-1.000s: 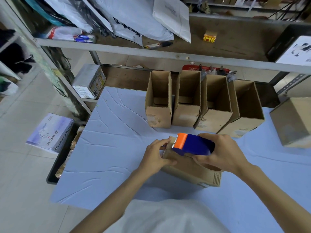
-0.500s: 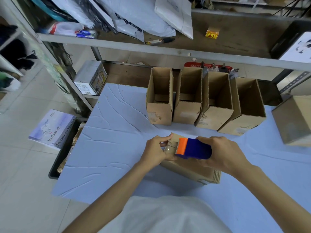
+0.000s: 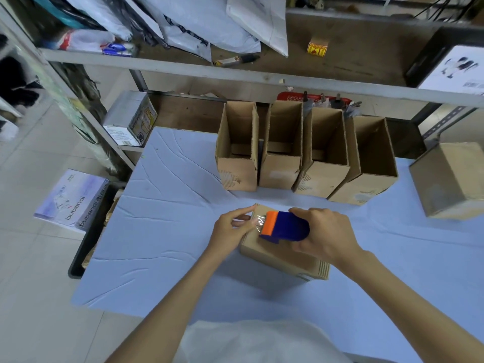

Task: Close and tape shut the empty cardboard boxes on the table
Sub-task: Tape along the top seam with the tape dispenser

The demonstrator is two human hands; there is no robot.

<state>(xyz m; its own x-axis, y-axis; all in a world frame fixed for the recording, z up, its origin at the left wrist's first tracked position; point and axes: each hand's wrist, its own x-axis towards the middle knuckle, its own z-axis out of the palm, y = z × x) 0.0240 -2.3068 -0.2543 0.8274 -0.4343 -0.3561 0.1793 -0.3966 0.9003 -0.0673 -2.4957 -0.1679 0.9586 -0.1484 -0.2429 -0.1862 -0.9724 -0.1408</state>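
Our right hand (image 3: 324,234) grips the tape dispenser (image 3: 285,227) atop the closed cardboard box (image 3: 277,255) on the table (image 3: 162,231); our left hand (image 3: 230,229), fingers straight, pins the tape end (image 3: 259,220) (anchoring the pull), four open boxes (image 3: 301,153) behind

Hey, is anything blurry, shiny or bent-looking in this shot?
Head view: glare flashes on the clear tape ahead of the tape dispenser; the box at far right looks smeared; the wide lens fans the open boxes outward; light is soft, shadows faint.
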